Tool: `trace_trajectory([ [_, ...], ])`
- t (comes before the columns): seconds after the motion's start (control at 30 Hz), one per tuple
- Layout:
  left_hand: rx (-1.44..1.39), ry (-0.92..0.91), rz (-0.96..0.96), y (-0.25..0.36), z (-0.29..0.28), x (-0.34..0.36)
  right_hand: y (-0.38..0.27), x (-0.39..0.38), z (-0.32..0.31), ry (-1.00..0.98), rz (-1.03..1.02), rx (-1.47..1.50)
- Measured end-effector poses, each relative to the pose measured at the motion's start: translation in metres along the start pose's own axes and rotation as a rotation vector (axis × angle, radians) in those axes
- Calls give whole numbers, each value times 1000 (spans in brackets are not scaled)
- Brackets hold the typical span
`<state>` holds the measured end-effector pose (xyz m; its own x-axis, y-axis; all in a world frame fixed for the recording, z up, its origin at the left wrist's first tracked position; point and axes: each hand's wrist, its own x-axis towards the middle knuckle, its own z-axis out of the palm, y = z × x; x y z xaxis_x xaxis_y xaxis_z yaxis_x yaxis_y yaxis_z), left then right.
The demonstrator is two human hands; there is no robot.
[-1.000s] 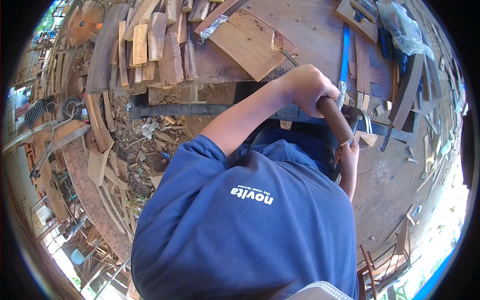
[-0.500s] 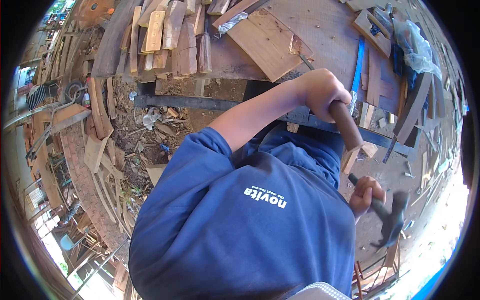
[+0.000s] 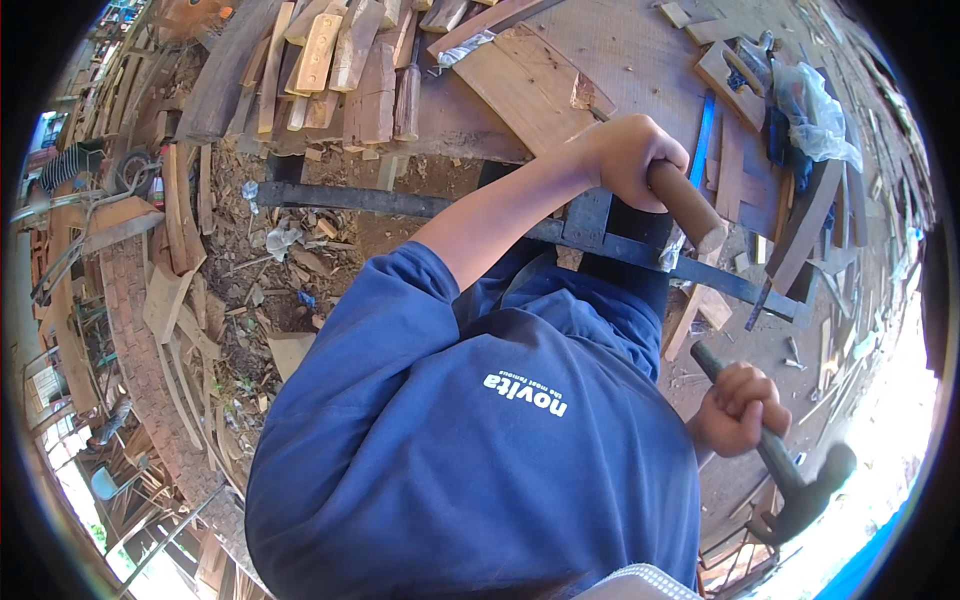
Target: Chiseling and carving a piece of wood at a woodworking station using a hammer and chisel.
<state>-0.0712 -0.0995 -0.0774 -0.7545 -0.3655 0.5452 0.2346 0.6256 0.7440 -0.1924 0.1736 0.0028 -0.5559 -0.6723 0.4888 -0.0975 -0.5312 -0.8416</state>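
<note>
Clamps the left hand [image 3: 640, 162] in a fist around a wooden-handled tool [image 3: 690, 207], probably a chisel. Leaves the butt exposed, pointing near and right; seems gripped this way to keep the fingers clear of the end face. Cannot tell the shape of the working tip, hidden beyond the fist.

Wraps the right hand [image 3: 742, 410] around the shaft of a claw hammer [image 3: 783, 468], well apart from the left hand. Holds it out to the right and near, head outward, shaft end projecting on the far side; probably gripped partway along for control of the head's weight.

Just beyond the left hand, note a flat wooden board [image 3: 520, 85] on the workbench [image 3: 645, 65], with a recess near the right corner. Lies flat, presumably for firm backing.

Right of the board, note a blue strip [image 3: 706, 140], a wooden piece with a cut-out [image 3: 716, 72] and a clear plastic bag [image 3: 815, 120], perhaps set there for working room. At far left, find wooden blocks [image 3: 350, 60] side by side, likely grouped for easy pick-up. Below the bench's near edge, find a dark bar [image 3: 370, 200] running left to right.
</note>
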Motion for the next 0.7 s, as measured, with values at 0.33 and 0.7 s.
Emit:
trace_trajectory([
  [0.33, 142, 25, -111, 3, 9, 11, 19, -14, -18, 51, 522, -551],
  [0.7, 188, 108, -104, 0, 17, 15, 27, -11, -12, 98, 116, -73],
])
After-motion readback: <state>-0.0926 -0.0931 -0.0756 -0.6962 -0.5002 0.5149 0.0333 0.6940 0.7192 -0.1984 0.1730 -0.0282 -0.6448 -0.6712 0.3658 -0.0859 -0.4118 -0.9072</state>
